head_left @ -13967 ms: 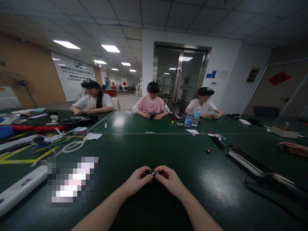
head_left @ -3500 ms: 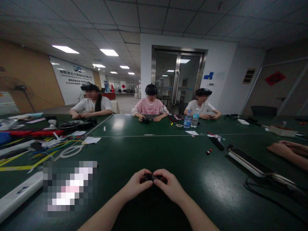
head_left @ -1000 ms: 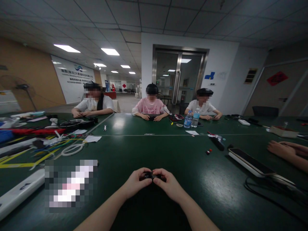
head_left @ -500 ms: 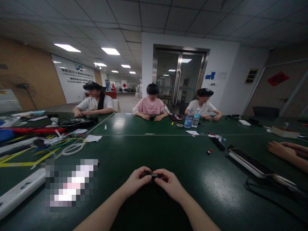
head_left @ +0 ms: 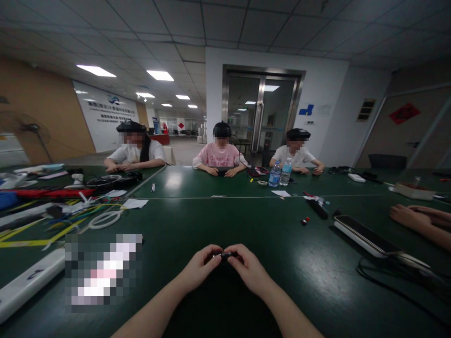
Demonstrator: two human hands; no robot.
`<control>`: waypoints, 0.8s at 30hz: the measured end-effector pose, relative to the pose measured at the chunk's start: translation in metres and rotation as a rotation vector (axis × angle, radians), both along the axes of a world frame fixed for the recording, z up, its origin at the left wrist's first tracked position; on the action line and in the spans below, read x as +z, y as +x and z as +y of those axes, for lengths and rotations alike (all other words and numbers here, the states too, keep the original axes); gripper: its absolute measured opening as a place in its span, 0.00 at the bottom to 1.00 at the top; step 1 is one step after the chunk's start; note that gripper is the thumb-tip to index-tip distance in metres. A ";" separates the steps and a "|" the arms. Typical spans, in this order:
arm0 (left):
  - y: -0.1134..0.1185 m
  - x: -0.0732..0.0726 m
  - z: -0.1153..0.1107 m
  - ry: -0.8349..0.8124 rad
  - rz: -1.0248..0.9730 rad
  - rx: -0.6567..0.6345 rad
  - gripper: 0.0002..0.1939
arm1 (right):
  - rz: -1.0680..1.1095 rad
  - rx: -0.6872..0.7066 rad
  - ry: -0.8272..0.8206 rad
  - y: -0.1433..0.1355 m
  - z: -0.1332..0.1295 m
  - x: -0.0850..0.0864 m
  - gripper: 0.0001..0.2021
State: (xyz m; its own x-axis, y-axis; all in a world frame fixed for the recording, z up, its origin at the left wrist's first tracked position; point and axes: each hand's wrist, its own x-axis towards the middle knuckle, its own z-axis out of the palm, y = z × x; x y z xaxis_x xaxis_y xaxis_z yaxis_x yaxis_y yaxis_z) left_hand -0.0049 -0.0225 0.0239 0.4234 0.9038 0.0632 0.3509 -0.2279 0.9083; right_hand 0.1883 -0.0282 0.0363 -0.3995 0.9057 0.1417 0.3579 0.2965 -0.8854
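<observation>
Close together at the lower middle, my left hand (head_left: 201, 266) and my right hand (head_left: 247, 267) both pinch a small dark object with shiny metallic parts (head_left: 224, 256). Thumbs press its near side, while curled fingers cover both ends. Its exact kind is too small to make out. Both hands are above the dark green table (head_left: 225, 220), and the forearms reach in from the bottom edge.
A white power strip (head_left: 31, 281) and a pixelated item (head_left: 105, 272) lie left, near tangled cables (head_left: 105, 218). To the right are a phone on a white block (head_left: 366, 237) and black cables. Bottles (head_left: 275, 174) stand farther off. Several people sit around; another person's hands (head_left: 410, 216) rest at right.
The fingertips have shifted slightly around the small object, and it shows a little more metal between them. The view has moved slightly; both hands keep their pinch.
</observation>
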 end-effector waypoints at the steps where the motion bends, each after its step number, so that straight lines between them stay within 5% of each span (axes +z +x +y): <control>1: 0.000 0.000 0.000 0.002 0.001 -0.003 0.18 | 0.005 -0.005 0.008 0.000 0.000 0.000 0.10; 24: 0.002 -0.002 -0.001 -0.029 0.104 -0.016 0.20 | -0.005 0.040 -0.006 0.001 0.002 -0.002 0.10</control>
